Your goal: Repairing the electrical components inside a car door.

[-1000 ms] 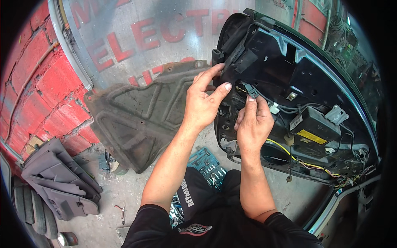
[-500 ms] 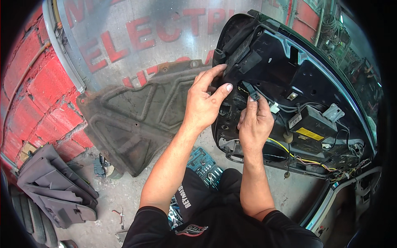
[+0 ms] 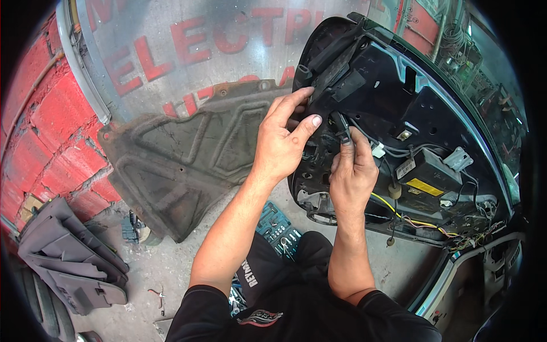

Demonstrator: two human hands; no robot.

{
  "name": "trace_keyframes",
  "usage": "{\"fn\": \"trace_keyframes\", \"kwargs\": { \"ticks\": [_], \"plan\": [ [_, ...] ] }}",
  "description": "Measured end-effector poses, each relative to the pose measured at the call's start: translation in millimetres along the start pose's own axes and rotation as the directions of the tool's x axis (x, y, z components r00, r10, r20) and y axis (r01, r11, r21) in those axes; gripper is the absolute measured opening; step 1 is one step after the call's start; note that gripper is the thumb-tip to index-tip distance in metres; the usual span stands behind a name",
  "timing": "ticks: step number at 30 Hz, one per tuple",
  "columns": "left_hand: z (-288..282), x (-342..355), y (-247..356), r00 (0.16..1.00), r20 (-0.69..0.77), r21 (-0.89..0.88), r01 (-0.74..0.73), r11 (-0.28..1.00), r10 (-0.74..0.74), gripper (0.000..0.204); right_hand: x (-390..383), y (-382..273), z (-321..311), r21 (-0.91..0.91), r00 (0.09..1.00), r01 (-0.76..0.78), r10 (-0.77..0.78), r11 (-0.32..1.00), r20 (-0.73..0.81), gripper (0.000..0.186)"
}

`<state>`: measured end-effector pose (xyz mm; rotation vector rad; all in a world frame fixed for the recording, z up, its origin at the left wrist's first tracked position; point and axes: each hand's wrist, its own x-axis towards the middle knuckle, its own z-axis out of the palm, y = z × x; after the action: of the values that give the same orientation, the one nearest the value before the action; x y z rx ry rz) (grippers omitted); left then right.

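Black plug (image 3: 342, 125) pinched in our right fingers (image 3: 346, 154), left fingers (image 3: 294, 100) parted, seemingly empty, by the door (image 3: 390, 100), we could strain wires (image 3: 398, 153) by tugging.

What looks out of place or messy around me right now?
The pliers lie loose on the floor, apart from the teal tool case, and wires spill in an untidy tangle at the car door's lower right.

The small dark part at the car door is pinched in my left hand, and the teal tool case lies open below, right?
Not your left hand: the head view shows the small dark part at the car door pinched in your right hand. The teal tool case does lie open below.
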<state>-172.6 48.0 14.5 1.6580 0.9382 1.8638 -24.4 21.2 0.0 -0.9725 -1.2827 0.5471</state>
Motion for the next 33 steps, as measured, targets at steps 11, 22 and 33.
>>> {"fn": "trace_keyframes", "kwargs": {
  "ticks": [11,22,33],
  "plan": [
    [4,-2,-3,0.999,-0.044,-0.008,-0.012,1.000,0.012,0.051,0,4,20,0.113,0.994,-0.003,0.015,0.994,-0.104,0.027],
    [5,-2,-5,0.998,-0.055,-0.003,-0.034,0.999,0.034,0.050,3,-18,12,0.273,0.987,-0.151,0.159,0.950,-0.008,0.032],
    [7,-2,-12,0.995,-0.082,0.006,-0.059,0.998,0.059,0.050,0,-19,10,0.294,0.983,-0.183,0.183,0.938,0.028,0.035]
  ]
}}
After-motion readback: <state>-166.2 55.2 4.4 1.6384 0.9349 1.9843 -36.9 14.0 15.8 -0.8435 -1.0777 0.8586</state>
